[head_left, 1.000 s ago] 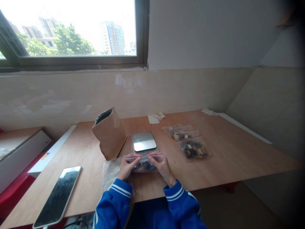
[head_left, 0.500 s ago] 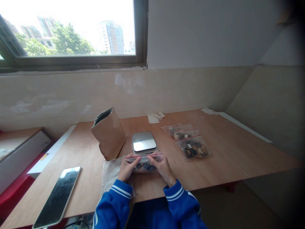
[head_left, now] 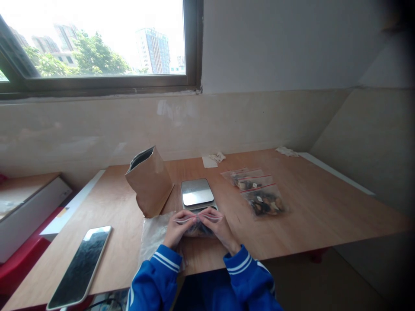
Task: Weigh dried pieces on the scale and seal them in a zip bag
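A clear zip bag (head_left: pixel 199 231) with a red-edged top and dark pieces inside is between my hands at the table's near side. My left hand (head_left: pixel 178 226) pinches the left part of its top edge, fingers closed. On the other side, my right hand (head_left: pixel 218 226) grips the same edge, and the two thumbs nearly meet in the middle. Just beyond the bag lies a kitchen scale (head_left: pixel 197 191) with a bare metal plate. Under and beside my left wrist is a stack of clear empty-looking bags (head_left: pixel 155 235).
An open brown paper bag (head_left: pixel 151 183) stands left of the scale. Several filled zip bags (head_left: pixel 264 201) lie to the right. A phone (head_left: pixel 81 268) rests at the left front. Paper scraps (head_left: pixel 212 160) lie by the wall.
Both hands have drawn together along the zip bag's top edge. That edge was stretched straight and is now bunched toward the middle.
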Demonstrator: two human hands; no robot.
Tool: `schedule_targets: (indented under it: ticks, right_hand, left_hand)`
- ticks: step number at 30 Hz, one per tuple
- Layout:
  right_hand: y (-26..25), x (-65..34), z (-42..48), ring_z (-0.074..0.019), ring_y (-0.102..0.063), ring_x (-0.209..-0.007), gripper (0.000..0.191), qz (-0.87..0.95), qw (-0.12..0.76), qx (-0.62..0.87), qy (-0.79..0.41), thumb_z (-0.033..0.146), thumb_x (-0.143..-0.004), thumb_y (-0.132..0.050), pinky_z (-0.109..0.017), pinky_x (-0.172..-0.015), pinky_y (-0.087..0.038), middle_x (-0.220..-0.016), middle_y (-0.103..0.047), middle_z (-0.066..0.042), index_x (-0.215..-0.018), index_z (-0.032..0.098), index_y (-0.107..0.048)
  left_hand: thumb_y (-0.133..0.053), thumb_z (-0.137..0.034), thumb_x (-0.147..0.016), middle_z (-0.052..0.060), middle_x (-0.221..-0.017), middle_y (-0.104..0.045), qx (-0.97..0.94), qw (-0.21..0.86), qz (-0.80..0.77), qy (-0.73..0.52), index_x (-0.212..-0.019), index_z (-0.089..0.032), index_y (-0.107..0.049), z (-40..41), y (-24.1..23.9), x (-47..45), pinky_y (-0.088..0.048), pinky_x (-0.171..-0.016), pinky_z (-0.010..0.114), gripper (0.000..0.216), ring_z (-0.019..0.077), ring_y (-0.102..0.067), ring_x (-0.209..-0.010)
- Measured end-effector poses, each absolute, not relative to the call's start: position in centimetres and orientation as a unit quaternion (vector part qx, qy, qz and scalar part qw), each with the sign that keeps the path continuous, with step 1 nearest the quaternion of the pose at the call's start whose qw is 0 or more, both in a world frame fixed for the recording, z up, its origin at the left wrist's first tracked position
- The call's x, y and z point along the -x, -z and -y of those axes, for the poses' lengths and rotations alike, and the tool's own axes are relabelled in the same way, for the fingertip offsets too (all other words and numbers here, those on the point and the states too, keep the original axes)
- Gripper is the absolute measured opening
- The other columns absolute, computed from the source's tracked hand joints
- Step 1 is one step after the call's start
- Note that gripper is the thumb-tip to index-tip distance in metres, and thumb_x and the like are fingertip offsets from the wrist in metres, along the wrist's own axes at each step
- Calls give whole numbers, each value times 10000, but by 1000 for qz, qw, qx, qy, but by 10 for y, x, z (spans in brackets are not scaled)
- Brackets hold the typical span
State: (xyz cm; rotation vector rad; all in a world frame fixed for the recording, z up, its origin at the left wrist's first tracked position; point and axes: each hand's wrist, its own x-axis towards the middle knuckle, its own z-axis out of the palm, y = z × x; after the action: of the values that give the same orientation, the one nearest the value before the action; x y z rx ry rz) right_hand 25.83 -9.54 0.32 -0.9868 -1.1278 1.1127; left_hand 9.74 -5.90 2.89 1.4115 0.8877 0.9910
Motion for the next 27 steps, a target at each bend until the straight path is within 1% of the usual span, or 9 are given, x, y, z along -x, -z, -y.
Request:
schedule_targets:
  ticks: [4, 9, 13, 15, 18, 20, 24, 27]
  right_hand:
    - [3, -256, 93, -153, -630, -686, 206, 476, 612, 434, -458, 385, -721, -715, -257, -661, -503, -703, -661, 1, -722, 194, -637]
    - [3, -256, 92, -111, -526, -575, 231, 506, 609, 447, -415, 377, -713, -702, -220, -551, -438, -602, -569, 24, -646, 181, -599]
    - [4, -256, 92, -91, -454, -527, 279, 515, 604, 451, -408, 376, -706, -700, -209, -506, -378, -550, -500, 44, -582, 181, -544]
    - [3, -256, 92, -87, -442, -515, 299, 513, 604, 449, -413, 378, -704, -703, -211, -503, -363, -539, -489, 49, -561, 180, -530]
    - [0, -255, 93, -90, -462, -511, 294, 501, 610, 445, -423, 371, -707, -709, -214, -511, -370, -536, -511, 47, -557, 179, -545]
    - [-3, -255, 95, -101, -500, -527, 262, 492, 613, 446, -429, 367, -716, -709, -219, -530, -397, -552, -551, 37, -585, 182, -577]
    - [-5, -254, 95, -142, -594, -632, 198, 481, 614, 444, -441, 370, -732, -706, -244, -615, -459, -659, -649, 3, -673, 193, -639]
    - [-4, -254, 95, -150, -610, -657, 191, 486, 611, 443, -441, 367, -732, -711, -252, -633, -468, -681, -663, -5, -684, 193, -648]
  left_hand:
    - [-745, -378, -675, 42, -703, -685, -600, 563, -376, -426, -708, -147, -673, 60, -27, -98, -492, -687, 270, 245, 163, -625, -696]
    - [-726, -404, -687, 42, -672, -665, -624, 534, -388, -418, -693, -144, -666, 59, -25, -98, -476, -641, 263, 267, 160, -604, -662]
    - [-731, -393, -681, 25, -653, -647, -640, 520, -392, -409, -683, -150, -655, 57, -23, -97, -455, -629, 246, 255, 147, -589, -647]
    - [-730, -384, -685, 14, -650, -637, -642, 517, -391, -411, -680, -153, -646, 57, -22, -97, -448, -633, 238, 245, 139, -582, -648]
    - [-719, -383, -700, 10, -655, -630, -631, 527, -391, -414, -691, -154, -637, 58, -23, -98, -445, -634, 235, 243, 136, -578, -654]
    - [-713, -380, -708, 16, -670, -633, -621, 535, -390, -420, -697, -150, -636, 58, -24, -98, -449, -642, 238, 243, 139, -581, -668]
    - [-713, -362, -715, 24, -706, -637, -619, 535, -382, -430, -728, -146, -644, 58, -23, -98, -456, -668, 243, 227, 143, -584, -702]
    - [-720, -351, -710, 18, -709, -632, -623, 526, -386, -432, -745, -149, -646, 58, -21, -98, -453, -673, 237, 218, 139, -578, -708]
